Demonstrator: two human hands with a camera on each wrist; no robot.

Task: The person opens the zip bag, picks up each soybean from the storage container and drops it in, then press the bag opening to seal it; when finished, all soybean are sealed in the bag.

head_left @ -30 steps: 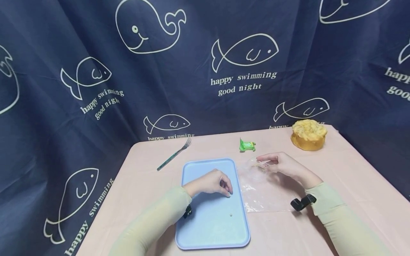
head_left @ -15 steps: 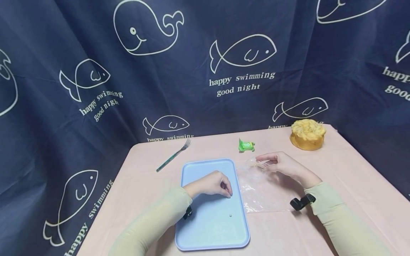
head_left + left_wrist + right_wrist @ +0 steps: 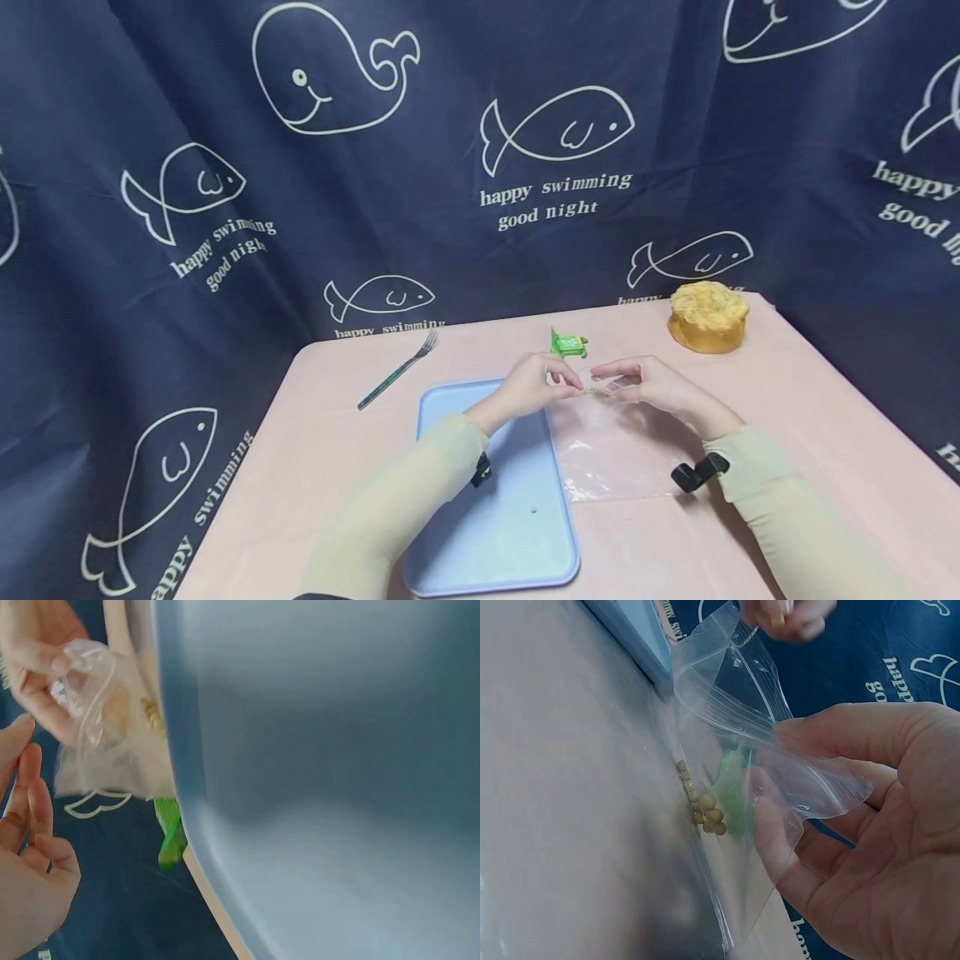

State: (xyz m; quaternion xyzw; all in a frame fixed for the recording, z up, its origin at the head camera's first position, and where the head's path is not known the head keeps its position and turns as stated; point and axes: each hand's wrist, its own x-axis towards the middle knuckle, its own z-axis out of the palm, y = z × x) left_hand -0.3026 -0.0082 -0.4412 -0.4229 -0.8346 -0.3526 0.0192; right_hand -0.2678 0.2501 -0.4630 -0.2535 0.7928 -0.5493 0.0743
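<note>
From my remote station: my right hand [image 3: 660, 387] pinches the mouth of the clear zip bag [image 3: 761, 761], thumb and fingers closed on the film and holding the opening apart; the bag lies on the pink desk [image 3: 787, 417] just right of the blue tray [image 3: 450, 417], with a small cluster of beans [image 3: 703, 810] inside it. My left hand [image 3: 534, 385] is at the bag's mouth, above the tray's far right corner, fingertips pressed together on one small bean [image 3: 778, 619]. One loose bean [image 3: 533, 509] rests on the tray floor, toward its near end. Beyond the tray lie a green clip [image 3: 567, 343] and a fork [image 3: 396, 371]; a cake [image 3: 707, 316] stands well to the tray's far right. Risks, as I judge them: the limp film may fold shut, so that the bean strikes the rim and rolls off across the desk; tilting the bag could spill the cluster.
</note>
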